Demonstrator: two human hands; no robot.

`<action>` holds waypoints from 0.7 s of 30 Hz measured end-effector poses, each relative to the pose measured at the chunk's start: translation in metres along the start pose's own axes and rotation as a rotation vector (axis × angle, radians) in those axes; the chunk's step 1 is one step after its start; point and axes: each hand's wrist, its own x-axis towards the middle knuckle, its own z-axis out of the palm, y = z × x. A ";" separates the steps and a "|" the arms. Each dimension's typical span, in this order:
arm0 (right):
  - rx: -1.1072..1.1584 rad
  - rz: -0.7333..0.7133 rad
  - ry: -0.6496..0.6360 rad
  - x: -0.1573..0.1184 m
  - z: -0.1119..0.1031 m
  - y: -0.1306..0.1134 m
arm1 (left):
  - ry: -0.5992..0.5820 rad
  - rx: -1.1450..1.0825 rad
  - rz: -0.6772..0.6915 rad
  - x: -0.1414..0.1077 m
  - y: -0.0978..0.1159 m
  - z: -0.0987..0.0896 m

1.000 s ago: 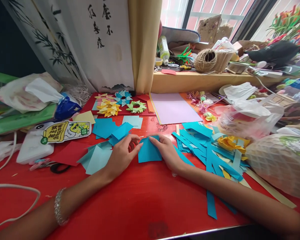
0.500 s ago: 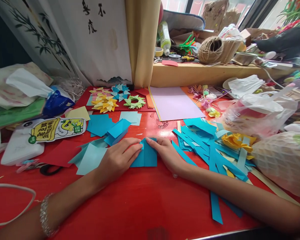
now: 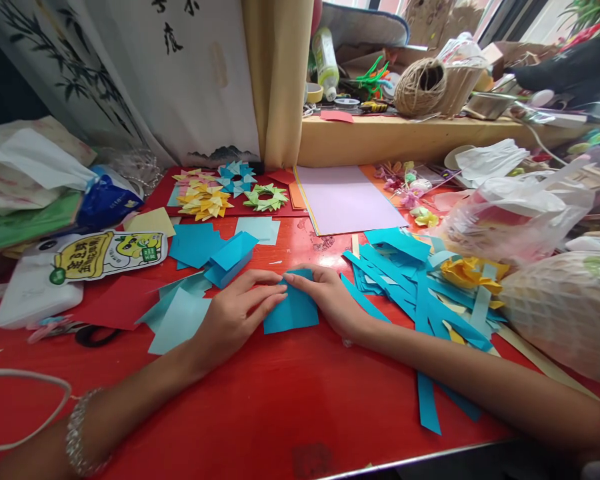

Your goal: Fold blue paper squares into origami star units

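Note:
A blue square of paper (image 3: 295,310) with a crease down its middle sits between my hands, its near edge tilted toward me. My left hand (image 3: 243,303) pinches its far left corner with thumb and fingers. On the far edge, my right hand (image 3: 323,290) presses with the thumb on top and the fingers behind. The two thumbs nearly meet. Left of the paper lie folded blue pieces (image 3: 233,257), blue sheets (image 3: 195,243) and pale blue sheets (image 3: 180,320). Blue paper strips (image 3: 420,300) are heaped to the right.
Folded paper rings (image 3: 265,197) and a stack of lilac paper (image 3: 347,199) lie at the back of the red table (image 3: 260,407). A patterned pouch (image 3: 107,255) and red paper (image 3: 117,303) are at left. Plastic bags (image 3: 520,213) crowd the right; twine (image 3: 420,87) stands on the sill.
The blue square has tilted and turned slightly in my hands, and its near edge has swung a little to the right. The right fingers have shifted along its far edge. The camera view has moved slightly.

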 end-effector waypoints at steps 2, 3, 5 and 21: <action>-0.031 -0.011 0.008 0.000 0.000 -0.001 | -0.015 -0.126 -0.242 0.000 0.007 -0.001; -0.046 -0.017 0.010 0.000 0.000 -0.001 | -0.008 -0.184 -0.364 0.001 0.010 -0.001; -0.076 -0.038 0.019 -0.001 0.000 -0.002 | 0.013 -0.295 -0.562 0.001 0.012 0.000; -0.158 -0.041 0.044 -0.002 0.002 -0.004 | -0.156 -0.602 -0.811 0.002 0.008 0.004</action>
